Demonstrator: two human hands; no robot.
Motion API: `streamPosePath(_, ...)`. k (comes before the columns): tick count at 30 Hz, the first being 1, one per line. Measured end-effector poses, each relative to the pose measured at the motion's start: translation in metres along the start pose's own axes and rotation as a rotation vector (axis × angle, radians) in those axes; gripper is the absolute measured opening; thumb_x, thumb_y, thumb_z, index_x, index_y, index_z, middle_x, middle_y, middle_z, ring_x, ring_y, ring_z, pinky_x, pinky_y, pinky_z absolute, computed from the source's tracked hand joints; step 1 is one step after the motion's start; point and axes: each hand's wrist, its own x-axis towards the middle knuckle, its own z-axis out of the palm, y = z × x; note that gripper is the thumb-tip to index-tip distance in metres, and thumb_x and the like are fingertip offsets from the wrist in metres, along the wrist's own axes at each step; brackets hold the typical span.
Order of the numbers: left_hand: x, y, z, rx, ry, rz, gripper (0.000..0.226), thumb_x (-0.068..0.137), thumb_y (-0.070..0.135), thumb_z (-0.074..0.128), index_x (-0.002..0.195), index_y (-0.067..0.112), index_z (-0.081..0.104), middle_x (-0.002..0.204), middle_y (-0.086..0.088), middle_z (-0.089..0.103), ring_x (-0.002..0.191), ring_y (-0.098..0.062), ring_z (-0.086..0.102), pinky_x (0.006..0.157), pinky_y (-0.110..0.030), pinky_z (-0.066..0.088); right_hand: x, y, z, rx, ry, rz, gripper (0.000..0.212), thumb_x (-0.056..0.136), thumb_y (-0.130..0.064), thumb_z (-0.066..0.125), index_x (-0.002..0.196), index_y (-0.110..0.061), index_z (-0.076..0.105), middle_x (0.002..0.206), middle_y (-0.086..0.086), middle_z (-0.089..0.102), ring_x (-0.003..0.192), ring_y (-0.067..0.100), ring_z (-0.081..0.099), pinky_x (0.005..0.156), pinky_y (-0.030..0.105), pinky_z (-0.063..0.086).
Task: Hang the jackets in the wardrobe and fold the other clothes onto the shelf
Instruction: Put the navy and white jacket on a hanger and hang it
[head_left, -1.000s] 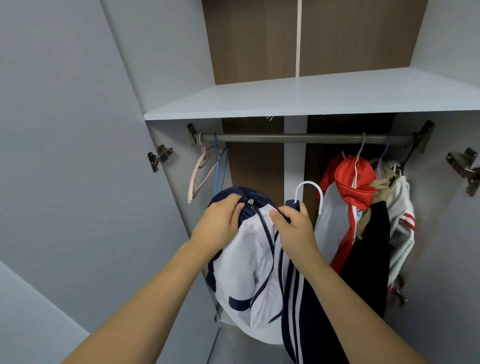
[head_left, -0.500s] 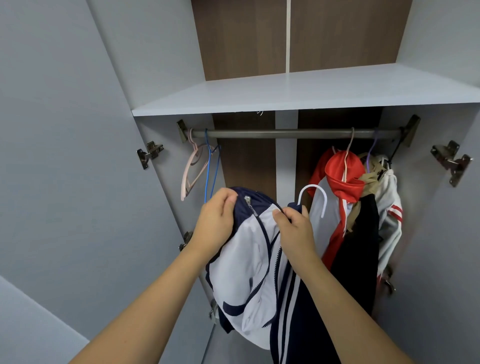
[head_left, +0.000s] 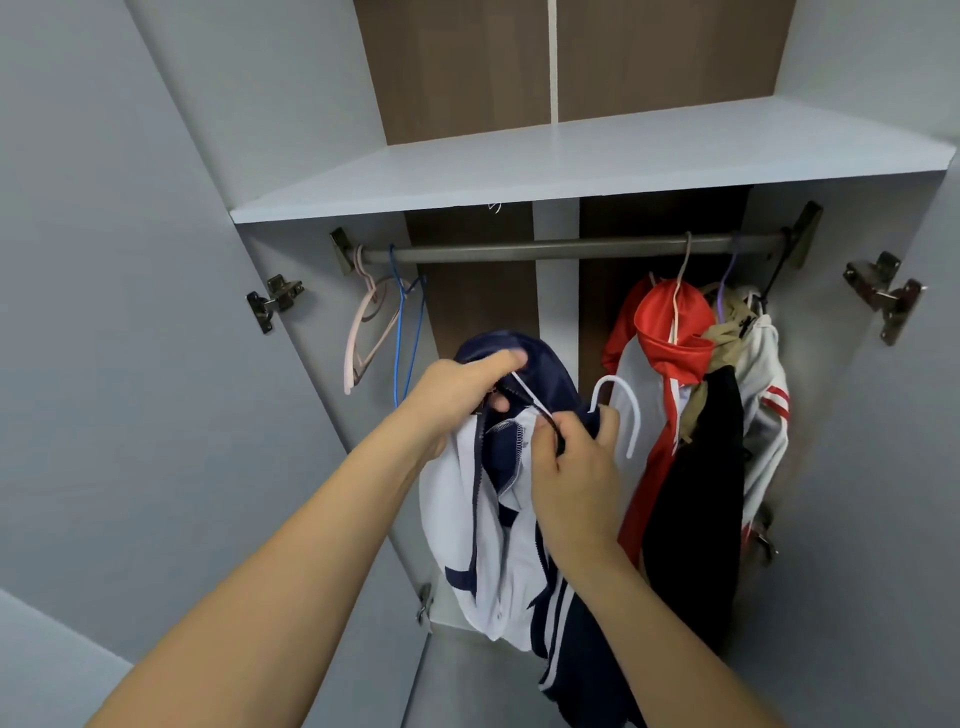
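A navy-and-white jacket (head_left: 483, 530) is being held up inside the open wardrobe, below the rail (head_left: 566, 248), its collar now being spread apart where half a second ago it was closed. The left hand (head_left: 457, 395) is being kept clamped on the navy collar while the right hand (head_left: 571, 467) is pinching the white hanger (head_left: 621, 410) and fabric together. The hanger is judged still to be seated in the shoulders, so hooking beside the red jacket (head_left: 670, 332) is not yet done.

Place: a home, inside an open wardrobe (head_left: 156, 364).
Signs: rail (head_left: 545, 249) under a white shelf (head_left: 571, 161); jackets (head_left: 675, 364) and bare hangers (head_left: 379, 332) hang from it; door hinges (head_left: 272, 304).
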Motion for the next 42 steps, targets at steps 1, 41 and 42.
streamPosePath(1,0.004,0.001,0.003,0.039,0.026,0.020,0.029,0.077,0.037,0.076,0.078,0.008,0.073,0.068,-0.008,0.069,0.061,-0.016,0.061,0.064,-0.023,0.047,-0.003,0.002,0.000,-0.018,-0.008,0.010,0.025,0.096,-0.041,0.041,0.083,-0.027,0.057,0.117,-0.011,0.038,0.067,-0.006,0.050,0.053,0.005,0.031)
streamPosePath(41,-0.021,-0.007,-0.046,0.758,-0.197,0.648,0.020,0.094,0.021,0.066,0.088,0.035,0.053,0.076,0.022,0.061,0.060,-0.014,0.049,0.062,-0.022,0.044,0.012,0.015,-0.018,0.475,-0.457,0.261,0.032,0.086,-0.041,0.056,0.083,-0.010,0.062,0.133,-0.012,0.032,0.072,-0.002,0.054,0.071,0.020,0.041)
streamPosePath(42,-0.022,-0.011,-0.048,0.725,-0.211,0.617,0.020,0.094,0.020,0.067,0.088,0.034,0.056,0.077,0.021,0.062,0.065,-0.017,0.052,0.066,-0.027,0.045,0.011,0.016,-0.020,0.472,-0.479,0.261,0.031,0.091,-0.036,0.055,0.087,-0.007,0.061,0.134,-0.012,0.032,0.069,0.000,0.053,0.069,0.021,0.042)
